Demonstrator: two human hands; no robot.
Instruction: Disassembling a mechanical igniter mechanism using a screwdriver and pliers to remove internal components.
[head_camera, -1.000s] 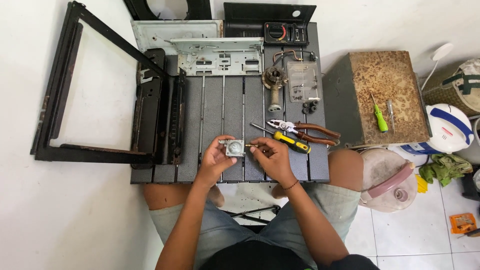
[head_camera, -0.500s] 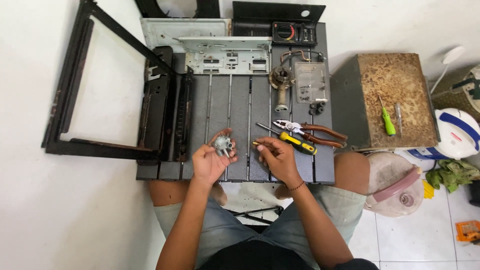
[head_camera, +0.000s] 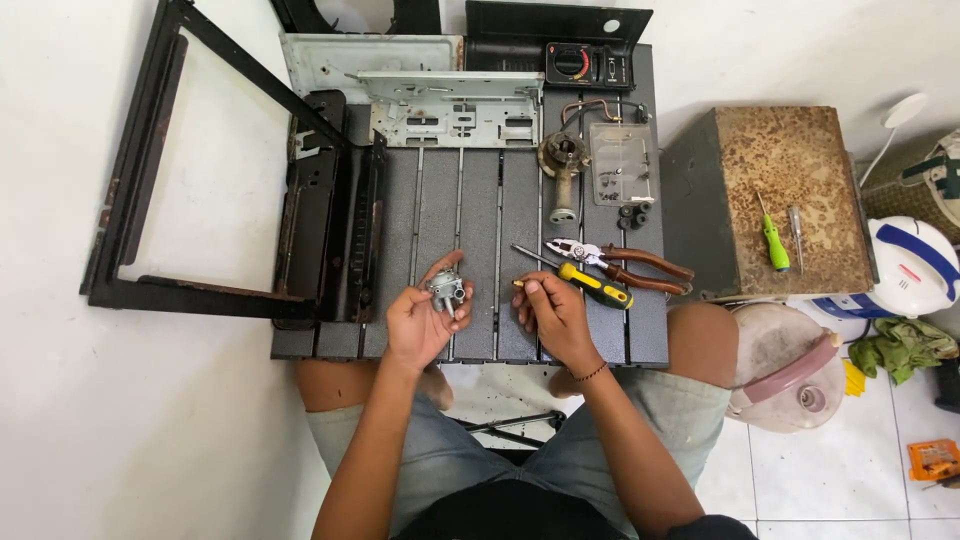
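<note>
1. At the far left of the frame, a black rectangular frame (head_camera: 135, 200) is lying on the white floor, with one corner leaning against the dark ribbed panel (head_camera: 480, 260) that is filling the middle of the view.
2. In the upper centre, a pale metal bracket plate (head_camera: 455, 105) is resting across the top of that panel.
3. Just left of centre, the left hand (head_camera: 425, 320) is curling its fingers around a small grey metal valve part (head_camera: 446, 291), holding it above the lower part of the panel.
4. Just right of centre, the right hand (head_camera: 550, 310) is pinching something small and yellowish at its fingertips; it is too tiny to make out, though it may be a little brass piece. The two hands are sitting near each other but apart.
5. Right beside the right hand, a yellow-handled screwdriver (head_camera: 580, 280) is lying on the panel, touching a pair of red-handled pliers (head_camera: 620, 265).
6. Above these, a round burner fitting (head_camera: 562, 160) and a clear plastic tray (head_camera: 622, 165) are sitting side by side.
7. At the right, a rusty metal box (head_camera: 780, 160) is carrying a green screwdriver (head_camera: 772, 240) on its top.
8. At the far right edge, a white and blue appliance (head_camera: 915, 265) is standing on the tiled floor.
</note>
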